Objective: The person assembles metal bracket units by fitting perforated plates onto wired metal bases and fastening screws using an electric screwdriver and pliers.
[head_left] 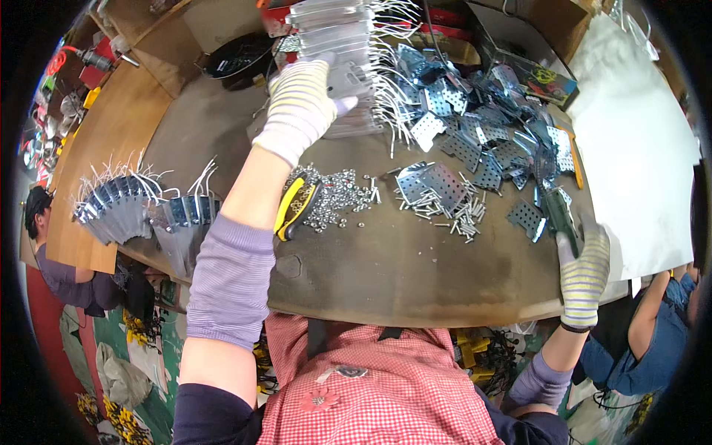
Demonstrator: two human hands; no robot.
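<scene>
My left hand (pixel 300 104), in a striped glove, rests on a stack of flat, grey-silver parts with white wires (pixel 334 37). Its thumb stands apart from the fingers, beside a grey plate (pixel 343 80); some fingertips are hidden. At the table's right edge, my right hand (pixel 586 267) is closed round a dark elongated tool (pixel 560 219), whose kind I cannot make out. Just left of that tool lies a perforated metal plate (pixel 525 217). Beyond it is a heap of similar bent plates (pixel 482 141).
Yellow-and-black pliers (pixel 298 208) lie by a pile of small nuts (pixel 337 196). Screws (pixel 466 215) are scattered mid-table. More wired parts (pixel 119 208) fan out at left. An orange-handled tool (pixel 576 159) lies near a white sheet (pixel 638 148). People sit on both sides.
</scene>
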